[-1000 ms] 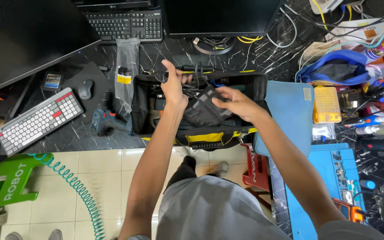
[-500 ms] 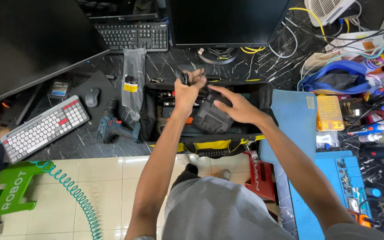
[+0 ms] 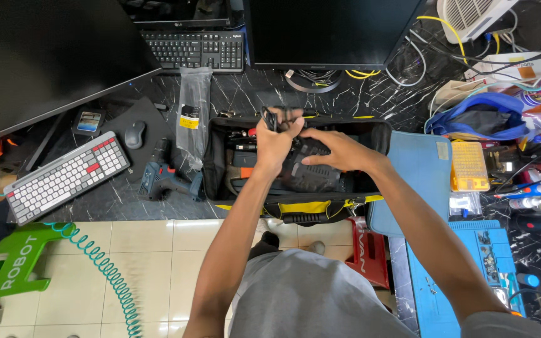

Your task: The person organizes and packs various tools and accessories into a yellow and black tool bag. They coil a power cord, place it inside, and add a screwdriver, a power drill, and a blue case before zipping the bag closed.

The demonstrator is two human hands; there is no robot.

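Head camera looks straight down at two bare arms reaching forward over a dark marbled surface (image 3: 370,100). Both hands meet above an open black tool bag (image 3: 220,156) with yellow trim, which lies lengthwise right beneath them.

Left hand (image 3: 275,143) is closed in a fist around a bundle of thin black cable (image 3: 278,114), lifted just above the far edge of the bag. Loops of the cable stick out past the knuckles.

Right hand (image 3: 336,150) is spread open, palm down, fingers resting on a dark grey bulky item (image 3: 308,178) inside the bag. It presses or steadies rather than grips. What that item is cannot be told for sure; it may be a padded case or a tool body.

To the left of the hands, near the bag, a blue cordless drill (image 3: 161,178) lies on its side, and a clear plastic sleeve holding black strips (image 3: 193,106) sits just beyond it. Farther left are a computer mouse (image 3: 134,134) on a dark pad and a white and grey keyboard (image 3: 67,176). Beyond the hands stand a black keyboard (image 3: 195,51) and a dark monitor (image 3: 333,31). To the right of the hands, touching the bag's end, lies a light blue mat (image 3: 417,178), with a yellow parts box (image 3: 468,166) past it.
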